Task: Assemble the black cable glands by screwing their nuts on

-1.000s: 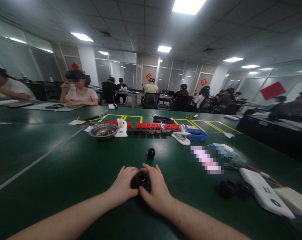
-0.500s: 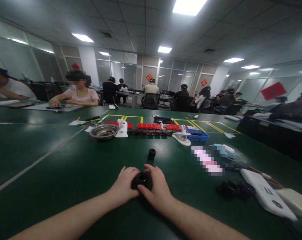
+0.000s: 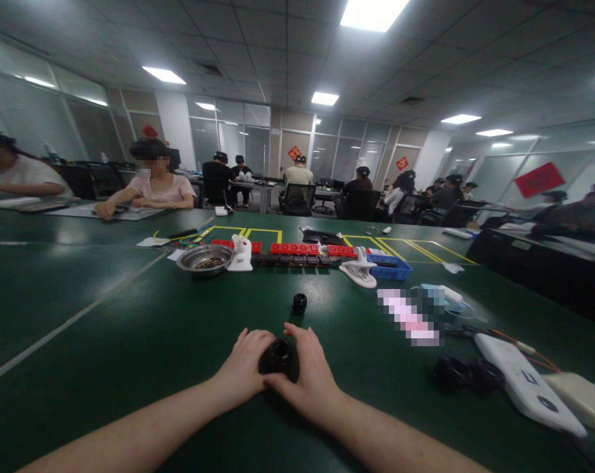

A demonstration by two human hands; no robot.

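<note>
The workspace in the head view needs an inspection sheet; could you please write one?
Surface: green table, with yellow outlines toward its far side.
Work things: near black part, opening upward; second black part just beyond it.
Clutter: metal bowl of small pieces, red strip, blue tray, white device at right, two other black parts beside it.
Hands: left hand holds the near black part; right hand curves around its other side, contact unclear.
Cables: orange cable beyond the white device; coloured wires beyond the metal bowl.
Surroundings: co-worker across the table at left, lit ceiling panels.

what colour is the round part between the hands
The round part is black; the head view shows it.
</note>
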